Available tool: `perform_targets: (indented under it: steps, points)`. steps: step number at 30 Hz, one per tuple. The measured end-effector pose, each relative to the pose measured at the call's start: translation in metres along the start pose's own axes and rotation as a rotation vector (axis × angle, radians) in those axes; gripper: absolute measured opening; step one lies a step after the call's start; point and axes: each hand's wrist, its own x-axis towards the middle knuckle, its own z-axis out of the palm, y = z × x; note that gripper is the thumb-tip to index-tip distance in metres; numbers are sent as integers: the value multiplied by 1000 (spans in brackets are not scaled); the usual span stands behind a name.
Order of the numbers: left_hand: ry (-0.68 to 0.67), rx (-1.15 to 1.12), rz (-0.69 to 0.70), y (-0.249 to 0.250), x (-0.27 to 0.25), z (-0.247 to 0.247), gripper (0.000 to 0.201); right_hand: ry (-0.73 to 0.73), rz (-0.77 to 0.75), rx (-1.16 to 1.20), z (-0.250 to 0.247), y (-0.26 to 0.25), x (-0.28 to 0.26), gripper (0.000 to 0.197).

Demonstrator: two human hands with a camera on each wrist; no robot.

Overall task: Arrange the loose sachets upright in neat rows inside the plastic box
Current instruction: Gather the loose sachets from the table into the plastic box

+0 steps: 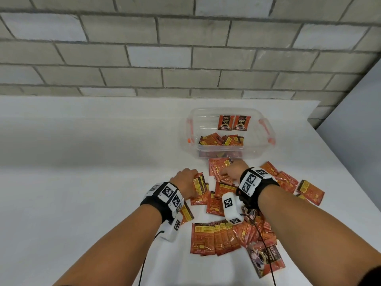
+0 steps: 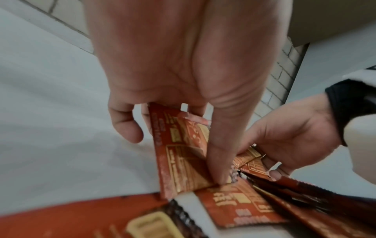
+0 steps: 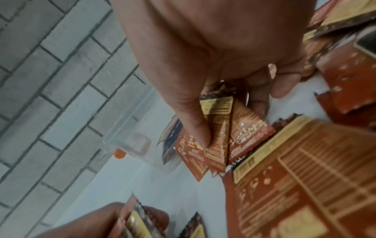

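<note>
White tabletop (image 1: 82, 162) against a grey block wall (image 1: 144, 58). Clear plastic box (image 1: 255, 148) with orange latches sits at the far side; two sachets (image 1: 234, 122) stand upright against its back wall, several more lie flat at its near end. Loose red sachets (image 1: 218, 238) are scattered on the table in front of the box, mostly back side up. Left hand (image 1: 186, 182) has thumb and fingers closed around a small stack of sachets (image 1: 199, 185) held on edge. Right hand (image 1: 233, 172), just beside it, pinches a few sachets (image 3: 218, 133) between thumb and curled fingers over the pile.
</note>
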Motion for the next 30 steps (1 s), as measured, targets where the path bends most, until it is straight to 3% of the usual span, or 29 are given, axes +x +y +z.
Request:
perform_targets:
  steps: [3, 6, 10, 13, 17, 18, 20, 24, 27, 30]
  points:
    - [-64, -46, 47, -2, -2, -4, 60, 15, -6, 63, -7, 5, 0, 50]
    - [-111, 47, 84, -1, -5, -4, 67, 31, -39, 89, -12, 10, -3, 59]
    - [-110, 127, 74, 3, -6, -4, 68, 13, -139, 177, -14, 21, -1, 48]
    - [-97, 95, 61, 5, -5, -6, 62, 16, -196, 173, -15, 27, -2, 57]
    - [-93, 33, 45, 5, -5, -6, 59, -10, -252, 174, -19, 37, 2, 84]
    - [-89, 30, 45, 3, -3, -6, 56, -9, -261, 173, -21, 35, -3, 84]
    - [-81, 3, 55, -1, 0, -8, 47, -2, -289, 183, -25, 29, -16, 67]
    - [1, -269, 53, -8, 0, -23, 18, 20, -341, 279, -33, 18, -31, 40]
    - [135, -468, -9, -15, -1, -46, 15, 37, -405, 417, -42, 8, -34, 26]
    - [312, -831, -62, -16, 0, -78, 14, 72, -437, 513, -57, -2, -28, 24]
